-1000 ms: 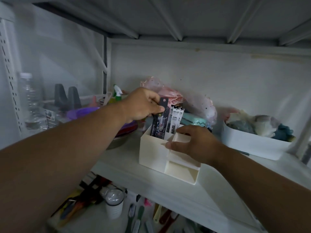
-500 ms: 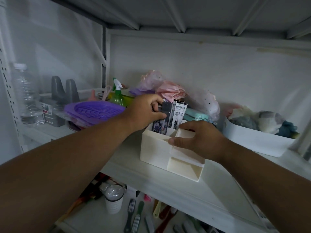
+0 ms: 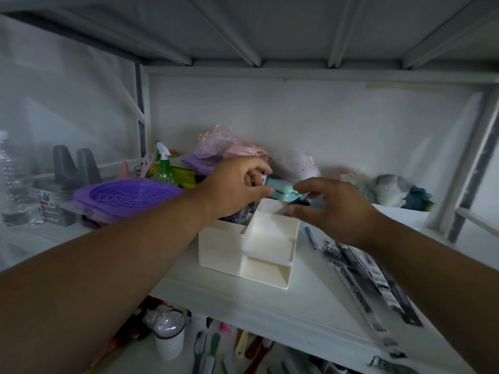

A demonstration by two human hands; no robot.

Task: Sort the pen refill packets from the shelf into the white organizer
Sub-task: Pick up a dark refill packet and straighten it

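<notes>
The white organizer (image 3: 270, 247) stands on the shelf in the middle of the head view. Dark printed pen refill packets (image 3: 243, 215) stand in its back left compartment, mostly hidden under my left hand (image 3: 235, 186). That hand reaches over the compartment with curled fingers and pinches a packet's white top. My right hand (image 3: 334, 209) hovers just above the organizer's back right corner, fingers loosely curled and holding nothing. Several more refill packets (image 3: 364, 273) lie flat on the shelf to the right, partly under my right forearm.
A teal case (image 3: 280, 190) and pink bags (image 3: 232, 147) sit right behind the organizer. A purple basket (image 3: 127, 194), a green spray bottle (image 3: 163, 168) and a water bottle (image 3: 12, 182) stand at the left. Soft toys (image 3: 399, 188) lie at the back right. A lower shelf holds brushes.
My left hand has pushed the packet lower into the back compartment. My right hand has lifted off the organizer's front and moved up and back. The loose packets at the right have come into view.
</notes>
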